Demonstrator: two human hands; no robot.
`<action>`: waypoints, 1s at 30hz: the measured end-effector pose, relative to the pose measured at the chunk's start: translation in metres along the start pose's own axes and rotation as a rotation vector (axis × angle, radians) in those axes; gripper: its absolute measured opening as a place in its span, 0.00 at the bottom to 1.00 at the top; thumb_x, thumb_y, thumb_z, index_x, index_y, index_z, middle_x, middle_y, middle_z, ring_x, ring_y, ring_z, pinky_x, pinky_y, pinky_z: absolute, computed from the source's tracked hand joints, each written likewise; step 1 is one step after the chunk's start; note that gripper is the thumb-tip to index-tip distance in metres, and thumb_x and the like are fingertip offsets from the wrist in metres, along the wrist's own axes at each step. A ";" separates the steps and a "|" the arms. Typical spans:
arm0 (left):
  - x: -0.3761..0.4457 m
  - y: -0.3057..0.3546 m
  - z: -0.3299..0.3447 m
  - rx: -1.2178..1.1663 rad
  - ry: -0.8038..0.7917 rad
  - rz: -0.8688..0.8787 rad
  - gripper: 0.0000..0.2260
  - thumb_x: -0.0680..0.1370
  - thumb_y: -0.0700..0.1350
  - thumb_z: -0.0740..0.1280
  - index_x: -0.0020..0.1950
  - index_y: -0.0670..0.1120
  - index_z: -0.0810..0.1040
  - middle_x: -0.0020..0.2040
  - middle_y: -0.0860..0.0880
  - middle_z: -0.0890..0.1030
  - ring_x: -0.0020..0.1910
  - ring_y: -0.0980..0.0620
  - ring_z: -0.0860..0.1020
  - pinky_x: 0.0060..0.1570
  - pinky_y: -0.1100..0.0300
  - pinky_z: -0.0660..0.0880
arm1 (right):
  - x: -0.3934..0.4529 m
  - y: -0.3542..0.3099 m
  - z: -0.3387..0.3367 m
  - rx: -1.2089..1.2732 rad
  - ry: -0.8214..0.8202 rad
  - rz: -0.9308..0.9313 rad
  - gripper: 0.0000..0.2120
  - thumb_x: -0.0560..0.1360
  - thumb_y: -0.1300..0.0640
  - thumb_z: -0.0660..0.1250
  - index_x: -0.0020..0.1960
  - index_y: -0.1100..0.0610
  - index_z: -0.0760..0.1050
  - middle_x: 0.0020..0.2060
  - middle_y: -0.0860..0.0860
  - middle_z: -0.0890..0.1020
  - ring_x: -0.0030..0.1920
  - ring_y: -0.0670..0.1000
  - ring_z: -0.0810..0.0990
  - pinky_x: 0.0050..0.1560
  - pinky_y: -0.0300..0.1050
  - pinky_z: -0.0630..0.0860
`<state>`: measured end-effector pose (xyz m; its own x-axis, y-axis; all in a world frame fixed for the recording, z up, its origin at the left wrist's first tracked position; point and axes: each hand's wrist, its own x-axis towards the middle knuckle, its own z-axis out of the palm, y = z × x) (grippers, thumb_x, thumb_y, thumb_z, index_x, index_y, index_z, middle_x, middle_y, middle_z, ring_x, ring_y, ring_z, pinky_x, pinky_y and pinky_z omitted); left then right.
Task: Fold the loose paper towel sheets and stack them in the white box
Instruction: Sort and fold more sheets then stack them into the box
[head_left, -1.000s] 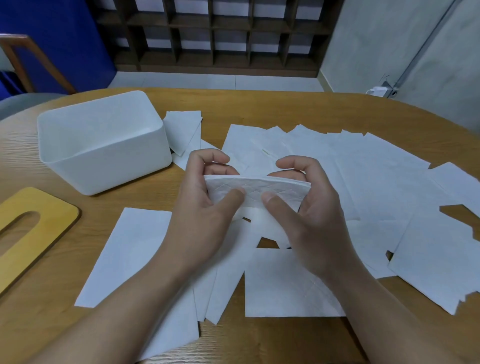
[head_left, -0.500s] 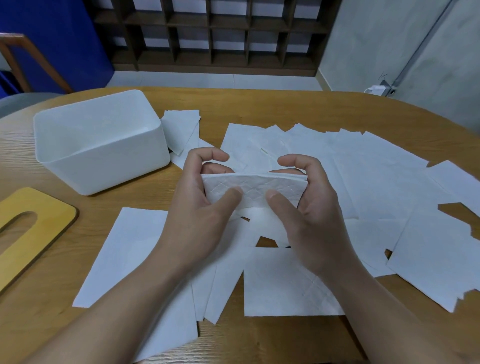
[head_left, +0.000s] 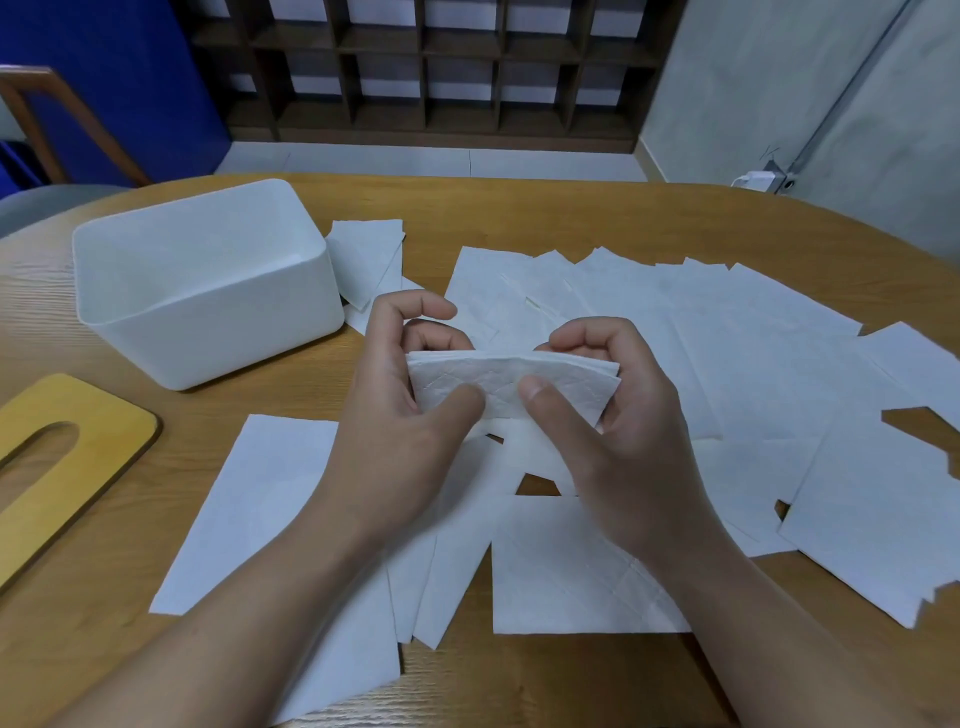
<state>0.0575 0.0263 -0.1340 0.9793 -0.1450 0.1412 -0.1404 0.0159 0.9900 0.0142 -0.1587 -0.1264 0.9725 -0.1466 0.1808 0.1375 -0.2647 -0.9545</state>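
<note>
Fingers of both hands curl round a folded white paper towel sheet (head_left: 511, 384) held above the middle of the round wooden table (head_left: 519, 213). On the left hand (head_left: 400, 410) the thumb presses the near face of the folded sheet while the index finger arches over its top edge; the right hand (head_left: 613, 415) mirrors it, thumb on the near face and the other fingers bent behind. The sheet shows a quilted diamond pattern and several layered edges along its top.

Below and around the hands, flat loose white paper towel sheets (head_left: 727, 364) overlap across the table from the near edge to its right edge. An open white rectangular plastic box (head_left: 208, 322) stands toward the far left edge; nothing shows inside it. Small folded white sheets (head_left: 366, 260) lie just beside its right wall. A flat yellow wooden lid with an oval slot (head_left: 78, 467) lies at the left edge, apart from the box.
</note>
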 end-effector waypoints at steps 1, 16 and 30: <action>0.000 0.000 0.000 0.001 0.002 0.005 0.25 0.73 0.35 0.68 0.68 0.51 0.72 0.52 0.43 0.80 0.43 0.43 0.77 0.43 0.41 0.76 | 0.000 0.000 0.000 0.017 0.005 0.007 0.15 0.80 0.55 0.77 0.63 0.51 0.76 0.53 0.47 0.85 0.54 0.51 0.87 0.48 0.44 0.85; 0.006 -0.006 -0.006 0.025 0.038 0.033 0.18 0.79 0.35 0.66 0.67 0.48 0.73 0.50 0.49 0.79 0.44 0.53 0.75 0.46 0.57 0.71 | 0.005 0.004 -0.016 -0.082 -0.034 0.010 0.05 0.81 0.57 0.76 0.51 0.56 0.81 0.41 0.52 0.85 0.41 0.56 0.84 0.42 0.58 0.83; 0.007 0.005 -0.015 0.240 0.091 -0.031 0.17 0.87 0.44 0.68 0.70 0.58 0.67 0.42 0.52 0.86 0.31 0.51 0.77 0.35 0.48 0.79 | 0.010 -0.006 -0.021 0.148 0.064 0.179 0.22 0.81 0.61 0.76 0.70 0.47 0.73 0.53 0.48 0.88 0.44 0.54 0.91 0.38 0.44 0.83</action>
<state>0.0656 0.0403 -0.1277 0.9912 -0.0518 0.1216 -0.1302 -0.2239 0.9659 0.0194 -0.1788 -0.1138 0.9706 -0.2402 0.0154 -0.0057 -0.0868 -0.9962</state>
